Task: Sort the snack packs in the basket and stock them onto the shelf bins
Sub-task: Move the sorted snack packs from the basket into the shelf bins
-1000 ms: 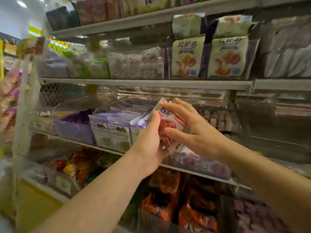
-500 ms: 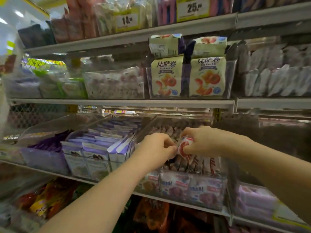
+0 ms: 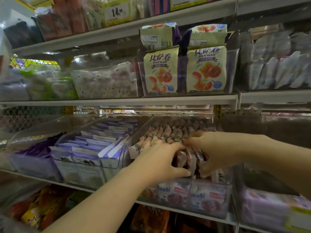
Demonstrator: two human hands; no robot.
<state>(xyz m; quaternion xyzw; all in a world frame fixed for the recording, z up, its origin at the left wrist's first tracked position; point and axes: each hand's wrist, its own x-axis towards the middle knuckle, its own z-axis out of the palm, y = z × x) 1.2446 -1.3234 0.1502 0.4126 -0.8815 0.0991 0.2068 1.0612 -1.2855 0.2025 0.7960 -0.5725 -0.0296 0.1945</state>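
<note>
**Squeezing packs upright in the bin**

Red-and-white packs [image 3: 191,159] stand on edge in rows inside a clear bin [image 3: 225,195] on the middle shelf [image 3: 168,206]. The front few sit pinched between the two hands.

The left hand [image 3: 159,158] lies on their left side. Its fingers stretch straight over the pack tops towards the back of the bin, and its thumb reaches along the front, holding nothing.

The right hand [image 3: 217,152] comes in from the right. Its fingers curl over the pack tops and its thumb hooks down the front, gripping the packs. The two thumbs sit near each other at the bin's front edge.

Just beside on the left, another clear bin holds purple packs [image 3: 94,143]. On the shelf above stand two cream bags [image 3: 206,69] printed with tomatoes.
</note>
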